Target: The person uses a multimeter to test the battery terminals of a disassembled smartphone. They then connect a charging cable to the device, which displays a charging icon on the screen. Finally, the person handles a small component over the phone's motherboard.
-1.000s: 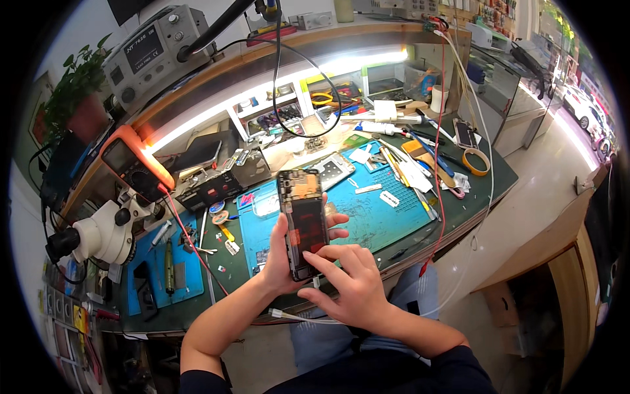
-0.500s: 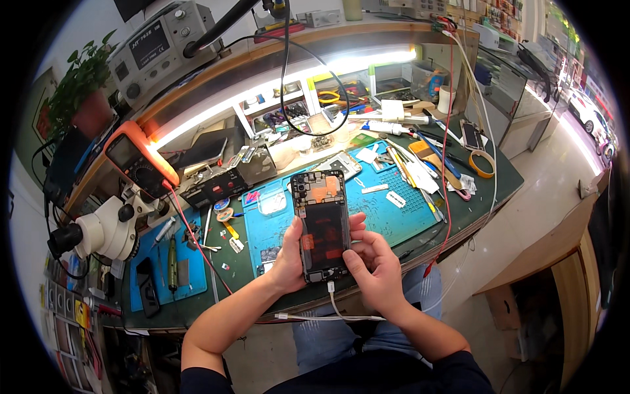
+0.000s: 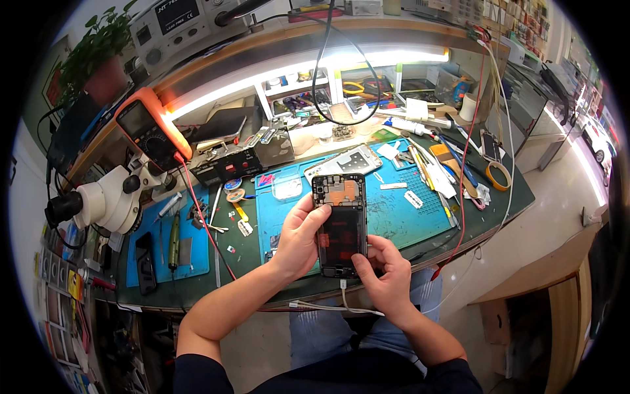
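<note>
Between my two hands I hold a smartphone with its back off, its inner side facing up. Copper-coloured patches show at its top, and a dark battery area fills its middle. My left hand grips the left edge, the thumb lying over the upper part of the phone. My right hand holds the lower right edge, thumb on the face near the bottom corner. A white charging cable is plugged into the bottom end. Behind the phone, a silvery phone frame lies on the blue repair mat.
On the left stand an orange multimeter and a white microscope. A dark phone and a green screwdriver lie on a smaller blue mat. Tools and yellow tape crowd the right. A black cable loop hangs over the bench.
My left hand has slid up the phone's edge, and its thumb now rests over the upper part. In the picture, the phone and both hands sit further right.
</note>
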`<state>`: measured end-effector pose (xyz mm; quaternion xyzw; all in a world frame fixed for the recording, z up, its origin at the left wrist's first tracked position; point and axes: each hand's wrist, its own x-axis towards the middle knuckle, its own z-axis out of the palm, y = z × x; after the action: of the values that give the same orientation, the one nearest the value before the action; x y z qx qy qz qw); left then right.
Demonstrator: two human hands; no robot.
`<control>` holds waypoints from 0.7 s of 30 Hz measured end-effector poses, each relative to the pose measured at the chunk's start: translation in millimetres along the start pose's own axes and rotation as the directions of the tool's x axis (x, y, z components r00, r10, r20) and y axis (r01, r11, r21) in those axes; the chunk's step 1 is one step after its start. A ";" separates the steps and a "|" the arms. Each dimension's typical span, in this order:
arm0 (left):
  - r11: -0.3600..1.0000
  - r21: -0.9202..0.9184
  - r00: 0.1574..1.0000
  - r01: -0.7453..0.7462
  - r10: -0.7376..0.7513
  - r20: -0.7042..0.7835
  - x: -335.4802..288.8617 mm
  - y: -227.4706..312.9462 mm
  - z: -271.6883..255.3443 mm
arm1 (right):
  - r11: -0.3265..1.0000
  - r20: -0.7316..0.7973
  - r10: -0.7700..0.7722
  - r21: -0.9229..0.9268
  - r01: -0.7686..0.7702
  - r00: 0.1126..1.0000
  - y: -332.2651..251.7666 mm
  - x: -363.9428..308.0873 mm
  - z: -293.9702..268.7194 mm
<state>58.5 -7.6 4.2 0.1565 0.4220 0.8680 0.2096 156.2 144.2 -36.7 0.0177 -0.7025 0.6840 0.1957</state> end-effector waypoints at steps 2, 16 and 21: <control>1.000 0.004 1.000 -0.009 0.009 -0.001 0.0 -1.7 -2.3 | 1.000 0.005 -0.015 -0.021 0.015 1.000 1.0 -0.9 -0.1; 0.996 0.074 0.998 -0.054 0.057 -0.038 -0.1 -3.5 -2.6 | 0.995 0.028 -0.070 -0.066 0.071 0.997 -0.2 -1.6 1.0; 0.996 0.089 0.998 -0.010 0.015 -0.055 0.0 -2.4 -7.4 | 0.991 0.053 -0.113 -0.069 0.117 0.992 -3.2 -3.6 2.5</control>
<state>55.6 -11.2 -2.2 0.1441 0.4648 0.8537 0.1852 159.8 140.7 -34.7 0.0678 -0.7292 0.6451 0.2182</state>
